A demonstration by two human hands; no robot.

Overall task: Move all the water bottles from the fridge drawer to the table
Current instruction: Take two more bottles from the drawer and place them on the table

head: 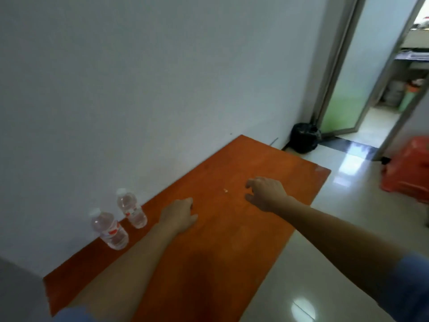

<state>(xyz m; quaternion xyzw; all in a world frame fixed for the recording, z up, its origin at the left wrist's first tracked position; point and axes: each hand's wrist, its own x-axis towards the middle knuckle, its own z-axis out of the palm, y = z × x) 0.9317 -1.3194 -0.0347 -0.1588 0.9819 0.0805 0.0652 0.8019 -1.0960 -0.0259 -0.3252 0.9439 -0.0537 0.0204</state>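
Two clear water bottles with red-and-white labels stand upright on the orange table (232, 252) close to the white wall: the nearer bottle (109, 230) and the farther bottle (131, 209). My left hand (180, 214) hovers over the table just right of the bottles, fingers loosely apart, holding nothing. Farther along the table, my right hand (267, 194) is also empty with its fingers curled and spread. The fridge drawer is out of view.
A small pale scrap (225, 190) lies on the table between my hands. A black bin bag (304, 138) sits on the floor at the wall corner. An open glass door (341, 73) leads right. A red plastic stool (408, 168) stands on the glossy tiles.
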